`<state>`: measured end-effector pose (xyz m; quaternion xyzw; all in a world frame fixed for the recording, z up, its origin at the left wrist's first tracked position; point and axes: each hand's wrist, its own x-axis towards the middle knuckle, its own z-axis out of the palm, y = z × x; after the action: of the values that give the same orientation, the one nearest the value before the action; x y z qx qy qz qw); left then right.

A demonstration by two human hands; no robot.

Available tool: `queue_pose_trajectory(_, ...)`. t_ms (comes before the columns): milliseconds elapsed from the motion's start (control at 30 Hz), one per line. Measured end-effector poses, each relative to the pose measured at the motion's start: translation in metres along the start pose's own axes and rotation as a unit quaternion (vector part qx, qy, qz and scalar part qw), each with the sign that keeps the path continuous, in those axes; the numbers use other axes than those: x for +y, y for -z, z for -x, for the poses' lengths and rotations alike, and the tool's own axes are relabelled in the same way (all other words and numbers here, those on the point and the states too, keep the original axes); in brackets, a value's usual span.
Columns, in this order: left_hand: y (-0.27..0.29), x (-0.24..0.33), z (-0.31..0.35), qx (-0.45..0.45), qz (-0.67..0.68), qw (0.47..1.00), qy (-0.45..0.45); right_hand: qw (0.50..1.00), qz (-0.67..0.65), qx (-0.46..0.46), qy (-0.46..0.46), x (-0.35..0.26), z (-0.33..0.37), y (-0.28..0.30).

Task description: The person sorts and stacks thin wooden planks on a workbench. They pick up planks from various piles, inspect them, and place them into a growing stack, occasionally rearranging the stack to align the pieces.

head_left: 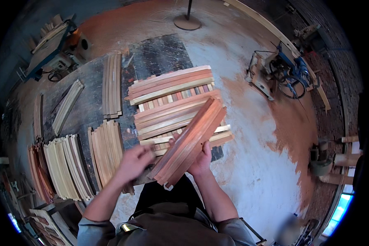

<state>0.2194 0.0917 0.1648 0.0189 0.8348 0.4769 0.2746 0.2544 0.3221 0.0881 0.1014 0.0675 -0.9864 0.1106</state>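
Note:
My right hand [201, 162] is wrapped round a bundle of reddish-brown wooden strips [190, 141], its thumb on one side and fingertips showing on the other. The bundle is tilted, its far end up to the right and its near end close to my body. Beside that near end is my left hand [137, 162], its fingers bent and smeared by motion, so whether they hold anything does not show. Beneath the bundle lies a crosswise stack of wooden strips [164, 119] in red, brown and pale tones.
Left of the stack stand rows of tan strips [106, 145], pale strips [61, 164] and reddish strips [37, 172]. Brown strips [112, 84] lie farther off. A blue-topped machine [49, 45] stands far left, a wheeled machine [289, 78] far right. Sawdust [291, 135] covers parts of the floor.

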Motion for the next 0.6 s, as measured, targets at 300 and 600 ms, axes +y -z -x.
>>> queue_pose_trajectory(300,0.085,-0.059,-0.188,0.145,0.298,0.929,0.163,0.997,0.004,0.072,-0.043,-0.001,0.003,0.0)
queue_pose_trajectory(600,0.074,-0.077,-0.221,0.181,0.344,0.914,0.117,0.998,0.023,0.028,-0.058,-0.009,0.006,0.01)
